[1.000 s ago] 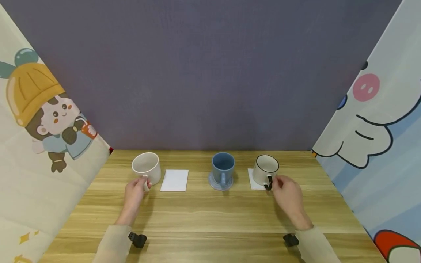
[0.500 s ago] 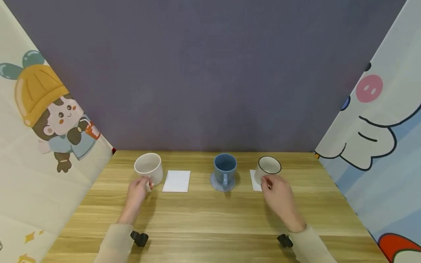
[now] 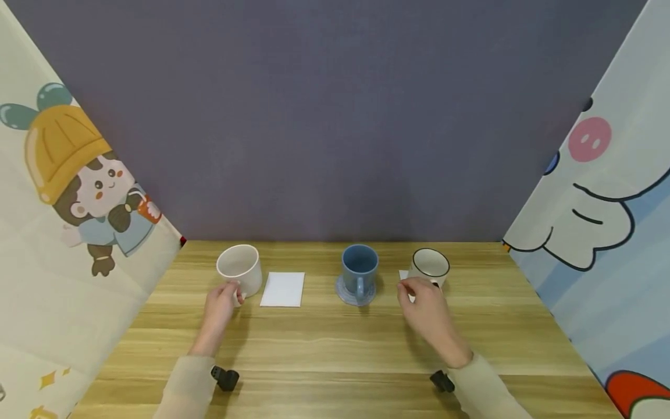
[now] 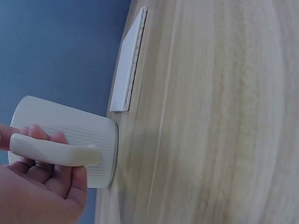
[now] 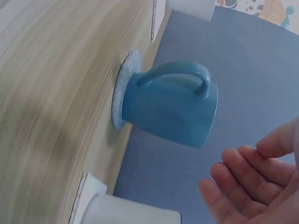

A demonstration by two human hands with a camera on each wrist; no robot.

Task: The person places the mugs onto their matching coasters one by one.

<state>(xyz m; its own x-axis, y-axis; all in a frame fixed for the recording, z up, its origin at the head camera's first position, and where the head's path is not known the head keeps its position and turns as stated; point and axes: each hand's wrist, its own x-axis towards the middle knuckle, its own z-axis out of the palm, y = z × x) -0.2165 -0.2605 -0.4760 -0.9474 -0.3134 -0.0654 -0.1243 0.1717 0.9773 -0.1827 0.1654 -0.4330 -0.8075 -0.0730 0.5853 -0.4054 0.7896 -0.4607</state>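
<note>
At the left of the table stands a ribbed white mug (image 3: 241,266); my left hand (image 3: 218,307) grips its handle (image 4: 51,150), fingers through the loop. A square white coaster (image 3: 282,289) lies just right of that mug. My right hand (image 3: 426,311) holds nothing, its fingers loosely bent in the right wrist view. It hovers in front of a cream mug with a black rim (image 3: 430,263), partly covering it and the white coaster (image 3: 403,274) under it. To that hand's left, a blue mug (image 5: 170,109) stands upright on a round blue-grey coaster (image 5: 121,88), handle toward me.
The wooden table (image 3: 324,355) ends at a grey-purple backdrop (image 3: 335,128). Cartoon-printed cloths flank it, one with a child in a yellow hat (image 3: 68,151) on the left, one with a pink snout (image 3: 590,139) on the right.
My right hand has left the black-rimmed mug's handle and moved left, toward the blue mug. The left hand keeps its hold on the white mug. The view has shifted slightly.
</note>
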